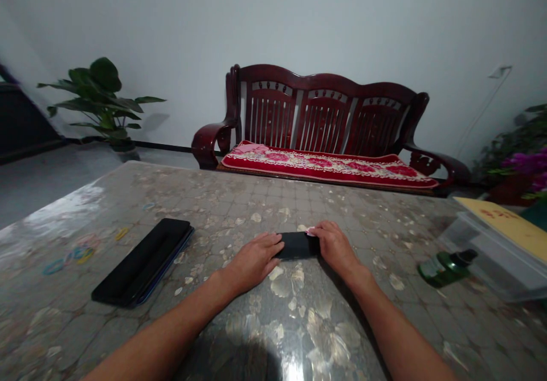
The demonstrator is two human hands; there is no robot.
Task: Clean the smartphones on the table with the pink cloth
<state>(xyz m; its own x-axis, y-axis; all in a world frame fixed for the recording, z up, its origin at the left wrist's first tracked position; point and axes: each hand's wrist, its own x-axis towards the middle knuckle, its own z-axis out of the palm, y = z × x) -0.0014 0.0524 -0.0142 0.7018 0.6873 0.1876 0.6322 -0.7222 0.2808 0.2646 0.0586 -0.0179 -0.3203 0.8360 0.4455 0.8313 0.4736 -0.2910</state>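
Note:
A flat black slab that looks like a smartphone [298, 245] lies sideways in front of me on the patterned tabletop. My left hand [257, 255] is closed on its left end, fingers over the edge and thumb at the near side. At the other end my right hand [334, 244] grips it, with the index finger along the far edge. A small pinkish-white spot shows at the right fingertips; I cannot tell if it is a nail or something held. Both palms' undersides are hidden.
A larger black tablet-like device [145, 260] with a blue edge lies to the left, near several coloured rubber bands [81, 252]. On the right are a green bottle [444, 268] lying down and a clear plastic box [482, 250] under a yellow board [508, 218]. A wooden bench [322, 87] stands beyond the table.

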